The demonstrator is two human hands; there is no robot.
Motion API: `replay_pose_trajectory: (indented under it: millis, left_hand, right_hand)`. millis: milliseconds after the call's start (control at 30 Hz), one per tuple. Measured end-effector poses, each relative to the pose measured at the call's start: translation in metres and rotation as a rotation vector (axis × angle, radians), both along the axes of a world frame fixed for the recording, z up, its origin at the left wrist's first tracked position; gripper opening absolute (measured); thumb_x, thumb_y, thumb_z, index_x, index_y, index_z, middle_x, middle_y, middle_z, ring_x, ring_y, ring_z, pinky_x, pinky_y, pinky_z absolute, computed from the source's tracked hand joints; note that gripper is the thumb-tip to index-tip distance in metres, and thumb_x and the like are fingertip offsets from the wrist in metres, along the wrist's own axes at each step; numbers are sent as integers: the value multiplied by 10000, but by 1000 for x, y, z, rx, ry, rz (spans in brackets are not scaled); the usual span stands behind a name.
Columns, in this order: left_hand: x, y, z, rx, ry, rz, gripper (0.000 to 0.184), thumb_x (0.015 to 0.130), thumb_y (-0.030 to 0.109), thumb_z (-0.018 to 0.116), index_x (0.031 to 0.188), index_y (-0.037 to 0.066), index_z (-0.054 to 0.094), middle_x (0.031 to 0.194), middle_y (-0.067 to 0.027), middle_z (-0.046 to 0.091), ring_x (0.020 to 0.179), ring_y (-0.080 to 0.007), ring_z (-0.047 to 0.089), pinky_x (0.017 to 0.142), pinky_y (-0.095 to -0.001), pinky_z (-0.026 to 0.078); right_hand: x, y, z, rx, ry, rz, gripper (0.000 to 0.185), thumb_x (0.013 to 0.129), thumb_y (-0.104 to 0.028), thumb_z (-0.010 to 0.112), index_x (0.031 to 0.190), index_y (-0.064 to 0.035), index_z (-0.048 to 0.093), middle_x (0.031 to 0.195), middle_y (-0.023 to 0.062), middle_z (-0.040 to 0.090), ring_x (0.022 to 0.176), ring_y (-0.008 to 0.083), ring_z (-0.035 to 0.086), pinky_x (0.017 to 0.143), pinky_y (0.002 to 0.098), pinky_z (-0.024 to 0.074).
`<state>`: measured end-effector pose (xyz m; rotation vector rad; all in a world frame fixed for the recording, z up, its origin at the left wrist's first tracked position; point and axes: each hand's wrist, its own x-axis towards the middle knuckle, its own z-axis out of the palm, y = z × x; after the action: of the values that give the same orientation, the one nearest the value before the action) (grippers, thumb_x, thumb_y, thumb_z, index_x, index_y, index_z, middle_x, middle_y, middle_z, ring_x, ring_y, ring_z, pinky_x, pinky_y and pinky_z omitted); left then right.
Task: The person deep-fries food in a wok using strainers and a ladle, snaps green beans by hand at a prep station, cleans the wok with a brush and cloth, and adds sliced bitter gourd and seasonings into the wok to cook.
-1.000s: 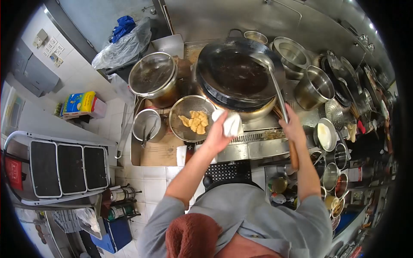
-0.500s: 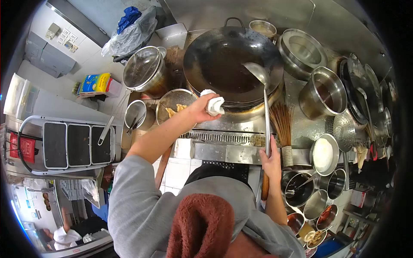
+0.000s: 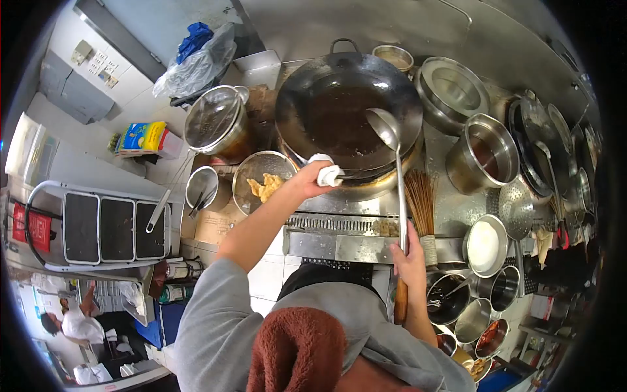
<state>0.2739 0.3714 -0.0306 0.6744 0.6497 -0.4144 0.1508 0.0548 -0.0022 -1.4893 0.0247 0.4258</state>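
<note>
My left hand (image 3: 310, 181) is closed around a folded white cloth (image 3: 330, 175) at the near rim of the large black wok (image 3: 313, 98). The cloth covers that part of the rim, so I cannot see whether a handle is under it. Dark liquid lies in the bottom of the wok. In my right hand (image 3: 410, 261) is the shaft of a long metal ladle (image 3: 400, 196) with a wooden end. The bowl of the ladle rests over the right inner side of the wok. Left of the wok, a round strainer (image 3: 241, 171) holds golden fried pieces (image 3: 266, 187), next to my left forearm.
A bamboo wok brush (image 3: 420, 202) leans right of the ladle. Farther right stand a tall metal pot (image 3: 460, 160) and a pan of white contents (image 3: 484, 247). A lidded pot (image 3: 215, 121) and a utensil pot (image 3: 206, 186) are at left. Another person (image 3: 81, 325) works behind, lower left.
The whole view has shifted slightly. My left forearm has moved so that more of the fried pieces shows. Both hands keep their holds. The person behind has come further into view.
</note>
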Motion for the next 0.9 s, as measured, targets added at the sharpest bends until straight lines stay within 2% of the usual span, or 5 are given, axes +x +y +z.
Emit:
replay_pose_trajectory:
  millis: [100,200,333,533,900]
  left_hand:
    - [-9,-10,-12,37,-151,60,154,883,88,467,1033,58,474,931,-158,627,823,-302,622,626,-439,507]
    - [-26,-5,-12,-24,-278,92,140,900,132,448,1019,60,469,925,-160,622,822,-315,622,622,-433,506]
    - [-58,-12,24,8,-165,146,103,874,120,458,966,79,476,859,-142,611,806,-296,637,546,-396,490]
    - [-67,3,33,-100,-234,63,116,869,109,451,982,88,467,879,-137,607,815,-290,637,565,-397,491]
    - [-73,38,27,53,-330,-62,64,869,110,483,915,84,518,806,-75,621,721,-212,627,570,-385,494]
  right_hand:
    - [-2,-2,12,-13,-12,8,678,859,18,549,1455,-53,234,781,18,508,448,64,422,365,218,350]
    - [-9,-9,28,32,-14,24,678,859,5,548,1449,-19,214,803,34,513,451,65,428,352,216,365]
    - [-26,-12,54,118,29,-17,661,857,24,534,1444,-34,236,803,40,490,447,70,425,354,223,367]
    - [-47,4,83,190,-6,-103,705,850,-1,524,1460,-39,172,770,41,493,454,72,431,337,217,386]
    - [-57,62,96,153,-119,-172,653,834,-26,556,1416,-18,258,736,27,463,438,62,414,325,209,380]
